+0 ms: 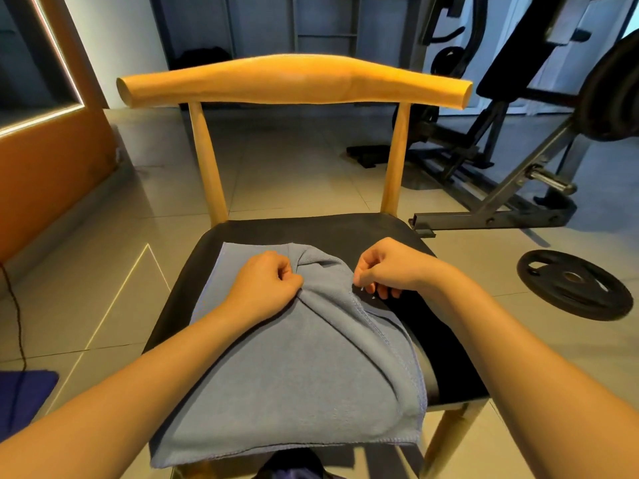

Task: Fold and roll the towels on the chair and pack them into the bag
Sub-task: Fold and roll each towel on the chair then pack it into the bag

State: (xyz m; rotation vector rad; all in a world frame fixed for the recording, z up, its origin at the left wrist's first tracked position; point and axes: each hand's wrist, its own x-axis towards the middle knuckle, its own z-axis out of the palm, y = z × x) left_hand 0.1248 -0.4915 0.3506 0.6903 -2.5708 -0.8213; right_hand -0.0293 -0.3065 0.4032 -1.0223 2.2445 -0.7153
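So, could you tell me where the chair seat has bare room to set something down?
Bare seat lies between the towel and the backrest posts, and right of the towel. Crowded middle: left hand and right hand pinch it.

On the left hand (pixel 266 281) the fingertips are buried in a bunched fold of the towel (pixel 294 368), so the grip itself is out of sight. The towel hides most of the chair (pixel 297 81) seat and its front edge. Both forearms run off the bottom edge. A dark thing (pixel 292 463) below the towel's hem is cropped there too, unidentifiable. A blue mat (pixel 24 399) is cut by the left edge
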